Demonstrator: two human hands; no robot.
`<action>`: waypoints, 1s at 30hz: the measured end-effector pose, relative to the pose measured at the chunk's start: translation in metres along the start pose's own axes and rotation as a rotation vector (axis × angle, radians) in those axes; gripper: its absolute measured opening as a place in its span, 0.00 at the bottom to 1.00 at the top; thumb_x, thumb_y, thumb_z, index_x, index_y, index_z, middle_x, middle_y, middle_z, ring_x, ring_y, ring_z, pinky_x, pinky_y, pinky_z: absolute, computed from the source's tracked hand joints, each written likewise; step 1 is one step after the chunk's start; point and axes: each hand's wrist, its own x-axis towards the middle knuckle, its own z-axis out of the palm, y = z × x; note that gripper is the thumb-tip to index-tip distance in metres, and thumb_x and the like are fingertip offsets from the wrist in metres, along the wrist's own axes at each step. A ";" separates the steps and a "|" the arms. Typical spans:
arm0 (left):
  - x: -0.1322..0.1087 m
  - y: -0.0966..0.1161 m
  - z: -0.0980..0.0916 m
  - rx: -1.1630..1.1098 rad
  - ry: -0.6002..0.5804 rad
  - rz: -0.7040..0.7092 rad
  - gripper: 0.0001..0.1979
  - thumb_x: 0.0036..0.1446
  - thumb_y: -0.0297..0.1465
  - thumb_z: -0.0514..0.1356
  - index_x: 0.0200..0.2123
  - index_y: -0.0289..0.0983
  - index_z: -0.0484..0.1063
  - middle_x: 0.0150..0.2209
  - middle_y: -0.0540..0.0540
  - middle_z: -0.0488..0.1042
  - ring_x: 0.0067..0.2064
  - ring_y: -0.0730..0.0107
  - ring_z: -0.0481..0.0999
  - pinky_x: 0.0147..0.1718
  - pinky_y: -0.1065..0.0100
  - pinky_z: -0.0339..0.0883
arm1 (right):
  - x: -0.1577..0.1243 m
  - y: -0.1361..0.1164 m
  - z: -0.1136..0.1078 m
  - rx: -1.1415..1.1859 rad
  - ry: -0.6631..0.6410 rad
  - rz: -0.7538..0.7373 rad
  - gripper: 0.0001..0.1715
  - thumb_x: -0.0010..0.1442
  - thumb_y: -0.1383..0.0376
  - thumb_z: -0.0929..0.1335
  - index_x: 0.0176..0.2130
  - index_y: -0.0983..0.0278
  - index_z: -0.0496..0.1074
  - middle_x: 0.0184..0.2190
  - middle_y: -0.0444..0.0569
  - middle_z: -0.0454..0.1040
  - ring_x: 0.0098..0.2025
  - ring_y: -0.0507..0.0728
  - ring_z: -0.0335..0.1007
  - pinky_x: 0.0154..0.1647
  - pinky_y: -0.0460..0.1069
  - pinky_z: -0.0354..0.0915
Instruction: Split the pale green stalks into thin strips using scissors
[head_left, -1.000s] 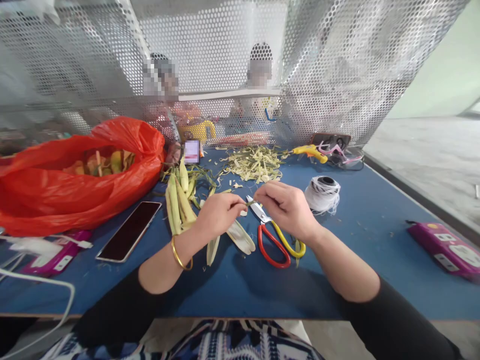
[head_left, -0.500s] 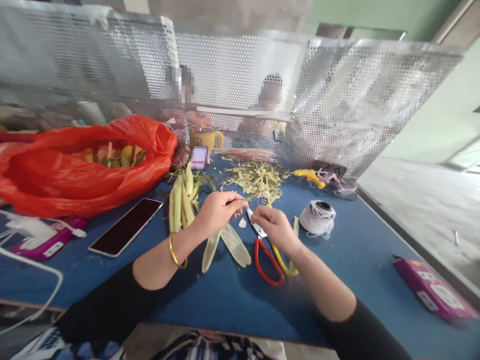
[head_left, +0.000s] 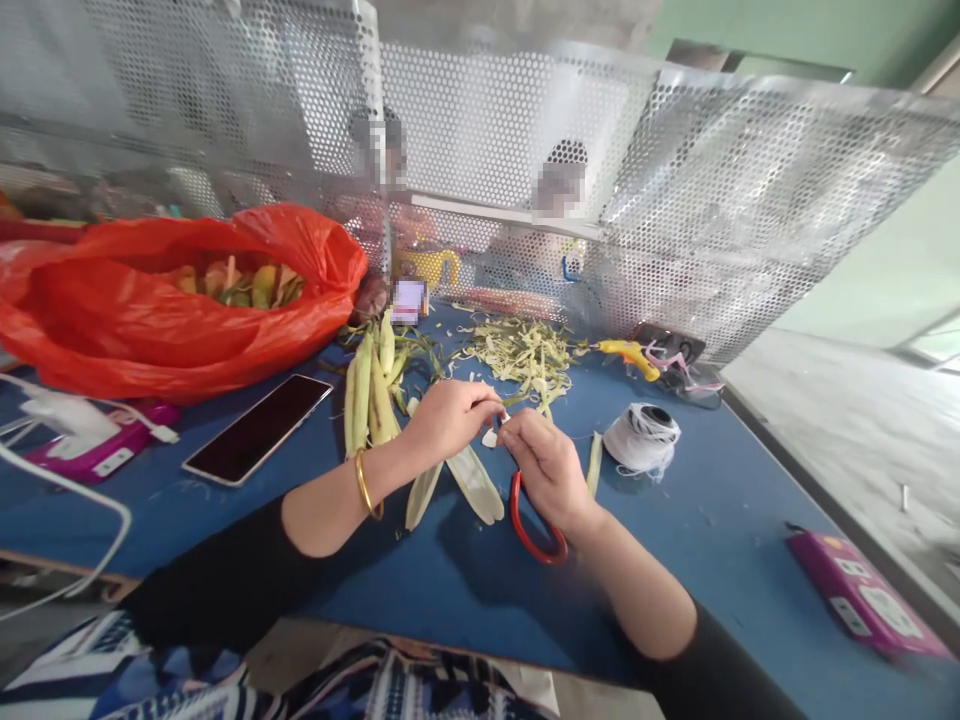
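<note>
My left hand [head_left: 457,412], with a gold bangle at the wrist, is closed in a pinch over the middle of the table. My right hand [head_left: 546,462] is closed too, its fingertips close to the left ones. A small pale bit shows between them; its kind is hidden by the fingers. Below my right hand lie scissors with a red handle loop [head_left: 534,545]; their blades and other loop are mostly covered. Flat pale husk pieces [head_left: 474,485] lie below my left hand. Whole green husks [head_left: 360,400] lie to its left. A spool of white thread [head_left: 641,440] stands right of my right hand.
A heap of shredded husk strips [head_left: 521,350] lies behind my hands. At left are a red plastic bag [head_left: 300,340], a phone [head_left: 259,430] and a purple power strip [head_left: 112,450]. A yellow glue gun [head_left: 630,355] lies back right. Two people sit behind the perforated screen [head_left: 465,120].
My right hand has come closer to my left fingertips and now covers the scissors' blades and yellow loop. The green strip at my left fingertips is no longer visible. The view has shifted slightly.
</note>
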 end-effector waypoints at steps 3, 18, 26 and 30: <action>-0.001 0.000 0.001 0.101 -0.014 0.070 0.10 0.58 0.28 0.57 0.27 0.37 0.77 0.26 0.47 0.77 0.31 0.66 0.75 0.32 0.70 0.60 | -0.001 -0.003 0.001 -0.119 -0.016 -0.100 0.15 0.68 0.67 0.57 0.30 0.61 0.64 0.26 0.47 0.68 0.30 0.54 0.63 0.32 0.49 0.60; -0.002 0.005 -0.008 -0.061 -0.324 0.237 0.10 0.61 0.29 0.55 0.31 0.36 0.74 0.26 0.50 0.74 0.29 0.75 0.70 0.30 0.73 0.61 | 0.012 0.016 -0.018 1.117 0.142 0.793 0.09 0.50 0.63 0.73 0.24 0.64 0.71 0.19 0.41 0.68 0.21 0.47 0.62 0.23 0.43 0.60; -0.001 0.003 -0.004 -0.063 -0.059 0.005 0.09 0.59 0.29 0.56 0.28 0.36 0.73 0.20 0.54 0.69 0.23 0.76 0.66 0.26 0.73 0.59 | 0.002 0.008 0.011 1.334 0.248 0.849 0.08 0.54 0.63 0.72 0.26 0.63 0.71 0.27 0.44 0.75 0.34 0.52 0.76 0.34 0.44 0.70; -0.001 -0.001 0.001 0.054 0.025 -0.001 0.06 0.57 0.25 0.58 0.31 0.36 0.75 0.24 0.52 0.75 0.25 0.74 0.71 0.28 0.72 0.60 | -0.001 0.002 0.016 1.000 0.284 0.698 0.10 0.57 0.61 0.69 0.27 0.62 0.70 0.27 0.45 0.75 0.32 0.52 0.73 0.36 0.47 0.68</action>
